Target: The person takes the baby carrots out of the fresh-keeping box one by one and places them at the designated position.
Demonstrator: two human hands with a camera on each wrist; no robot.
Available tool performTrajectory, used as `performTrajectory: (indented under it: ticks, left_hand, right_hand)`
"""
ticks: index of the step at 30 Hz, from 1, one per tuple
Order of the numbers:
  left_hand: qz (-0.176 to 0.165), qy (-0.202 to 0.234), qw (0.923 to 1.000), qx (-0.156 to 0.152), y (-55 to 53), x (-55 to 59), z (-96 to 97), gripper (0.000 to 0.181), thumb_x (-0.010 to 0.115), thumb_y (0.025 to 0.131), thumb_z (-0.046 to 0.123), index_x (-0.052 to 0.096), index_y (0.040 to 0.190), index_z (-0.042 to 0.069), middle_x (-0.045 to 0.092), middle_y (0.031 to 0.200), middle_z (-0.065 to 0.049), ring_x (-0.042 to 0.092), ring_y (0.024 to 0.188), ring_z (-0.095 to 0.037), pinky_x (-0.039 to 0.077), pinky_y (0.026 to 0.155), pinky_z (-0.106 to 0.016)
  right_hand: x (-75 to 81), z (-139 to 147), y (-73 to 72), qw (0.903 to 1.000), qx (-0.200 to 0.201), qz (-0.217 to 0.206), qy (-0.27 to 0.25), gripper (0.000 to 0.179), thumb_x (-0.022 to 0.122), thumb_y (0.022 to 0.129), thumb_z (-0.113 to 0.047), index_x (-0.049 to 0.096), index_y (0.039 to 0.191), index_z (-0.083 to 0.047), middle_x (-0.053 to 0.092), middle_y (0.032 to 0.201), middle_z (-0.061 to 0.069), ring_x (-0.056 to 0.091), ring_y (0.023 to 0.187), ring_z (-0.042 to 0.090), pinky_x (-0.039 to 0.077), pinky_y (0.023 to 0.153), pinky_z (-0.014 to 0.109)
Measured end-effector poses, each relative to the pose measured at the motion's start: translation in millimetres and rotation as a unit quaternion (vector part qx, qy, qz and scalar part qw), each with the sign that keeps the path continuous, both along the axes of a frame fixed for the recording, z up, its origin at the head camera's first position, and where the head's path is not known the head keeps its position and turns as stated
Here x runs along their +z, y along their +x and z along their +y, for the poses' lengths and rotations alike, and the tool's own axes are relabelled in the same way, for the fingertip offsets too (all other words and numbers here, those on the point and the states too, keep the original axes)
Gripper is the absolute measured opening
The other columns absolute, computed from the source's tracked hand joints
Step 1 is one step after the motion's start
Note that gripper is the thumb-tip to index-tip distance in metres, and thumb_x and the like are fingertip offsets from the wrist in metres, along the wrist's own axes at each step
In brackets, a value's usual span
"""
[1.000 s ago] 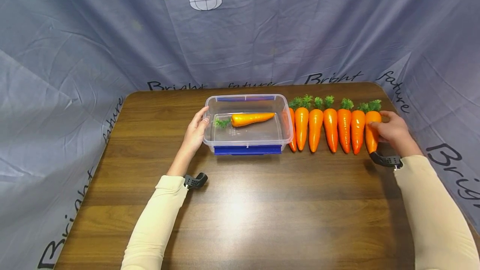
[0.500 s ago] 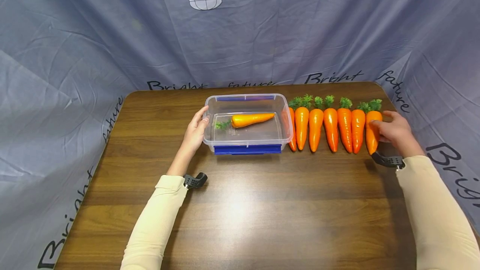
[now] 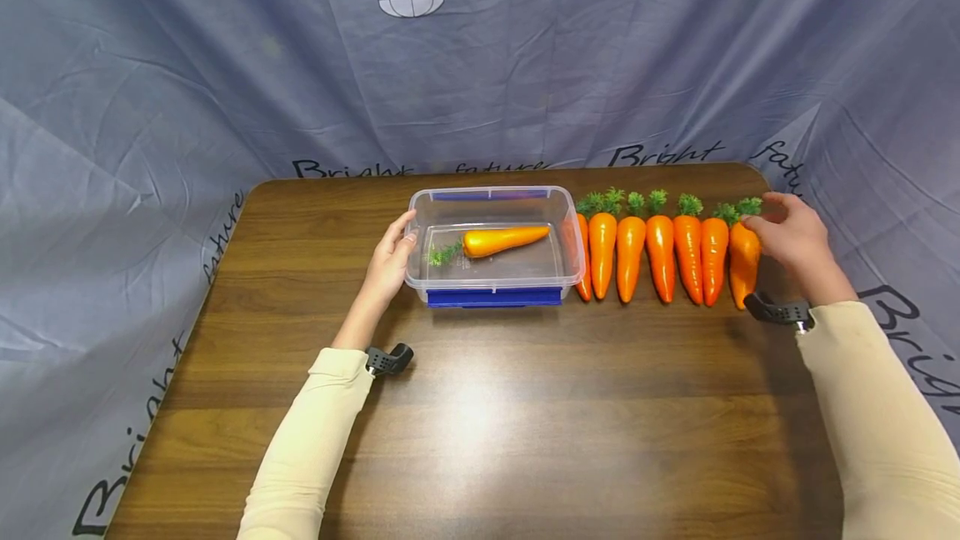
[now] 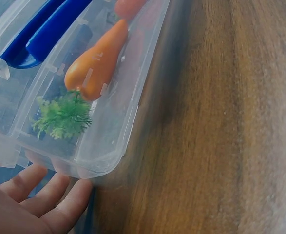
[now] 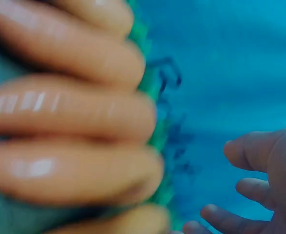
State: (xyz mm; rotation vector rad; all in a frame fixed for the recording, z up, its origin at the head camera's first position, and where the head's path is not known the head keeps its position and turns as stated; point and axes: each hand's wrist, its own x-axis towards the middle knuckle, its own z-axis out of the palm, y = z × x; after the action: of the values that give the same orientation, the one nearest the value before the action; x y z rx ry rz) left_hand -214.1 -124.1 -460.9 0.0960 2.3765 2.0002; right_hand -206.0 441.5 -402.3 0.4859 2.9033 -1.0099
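Note:
A clear plastic box [image 3: 570, 261] with blue latches holds one orange carrot [image 3: 502, 237] lying crosswise, its green top to the left. My left hand [image 3: 393, 252] rests against the box's left end, thumb by the rim; the left wrist view shows its straight fingers [image 4: 40, 187] under the rim of the box [image 4: 128, 112] beside the carrot [image 4: 96, 63]. Several carrots stand in a row right of the box. My right hand [image 3: 772, 223] touches the leafy end of the rightmost carrot [image 3: 744, 261]. In the blurred right wrist view its fingers [image 5: 259, 161] are spread, apart from the carrots [image 5: 69, 112].
The wooden table [image 3: 480, 423] is bare in its front half and at the left. A grey-blue printed cloth [image 3: 150, 107] hangs behind and around the table's edges. The carrot row runs close to the table's right edge.
My right hand has slid from the middle of the rightmost carrot up to its leafy top. The left hand, the box and its carrot have stayed put.

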Motion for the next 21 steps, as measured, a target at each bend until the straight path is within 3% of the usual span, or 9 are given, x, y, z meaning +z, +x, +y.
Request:
performTrajectory:
  ticks: [3, 7, 14, 18, 21]
  left_hand:
    - [-0.001, -0.008, 1.0000, 0.000, 0.1, 0.5, -0.1, 0.050, 0.040, 0.108, 0.012, 0.037, 0.157, 0.010, 0.029, 0.167, -0.016, 0.044, 0.144, -0.042, 0.035, 0.123, -0.052]
    - [-0.005, -0.014, 0.9999, -0.003, -0.4, -0.6, -0.9, 0.050, 0.040, 0.108, 0.014, 0.036, 0.158, 0.011, 0.028, 0.168, -0.014, 0.043, 0.145, -0.042, 0.034, 0.123, -0.052]
    - [0.023, -0.007, 0.9997, 0.001, 1.7, -3.1, -3.2, 0.049, 0.043, 0.107, 0.021, 0.043, 0.155, 0.015, 0.037, 0.162, -0.019, 0.050, 0.137, -0.044, 0.040, 0.118, -0.052]
    - [0.037, -0.004, 0.9993, 0.002, 2.6, -3.2, -2.5, 0.050, 0.044, 0.105, 0.023, 0.043, 0.154, 0.015, 0.038, 0.161, -0.020, 0.049, 0.138, -0.042, 0.040, 0.118, -0.052]
    - [0.022, 0.000, 0.9998, 0.001, 1.8, -2.1, -0.7, 0.050, 0.041, 0.106, 0.017, 0.039, 0.156, 0.011, 0.034, 0.164, -0.019, 0.045, 0.143, -0.041, 0.036, 0.122, -0.052]
  right_hand:
    - [14.8, -25, -5.8, 0.9987, 0.038, 0.024, 0.024, 0.073, 0.050, 0.102, -0.039, 0.027, 0.158, 0.002, 0.049, 0.140, 0.040, 0.052, 0.117, 0.051, 0.054, 0.078, 0.040]
    - [30.4, -63, -13.9, 0.9948, 0.092, 0.042, 0.017, 0.071, 0.052, 0.103, -0.039, 0.028, 0.159, -0.004, 0.048, 0.144, 0.039, 0.046, 0.130, 0.056, 0.046, 0.096, 0.066]
    - [48.4, -143, -22.1, 0.9801, 0.185, 0.067, -0.023, 0.063, 0.062, 0.100, -0.029, 0.039, 0.155, -0.009, 0.051, 0.147, 0.031, 0.051, 0.133, 0.048, 0.044, 0.105, 0.064]
    - [47.8, -184, -28.1, 0.9701, 0.229, 0.074, -0.028, 0.059, 0.064, 0.098, -0.025, 0.044, 0.152, -0.011, 0.054, 0.146, 0.026, 0.053, 0.132, 0.043, 0.045, 0.107, 0.061]
    - [44.6, -212, -32.7, 0.9628, 0.259, 0.068, -0.034, 0.057, 0.064, 0.098, -0.024, 0.046, 0.151, -0.013, 0.056, 0.144, 0.024, 0.055, 0.130, 0.040, 0.047, 0.106, 0.059]
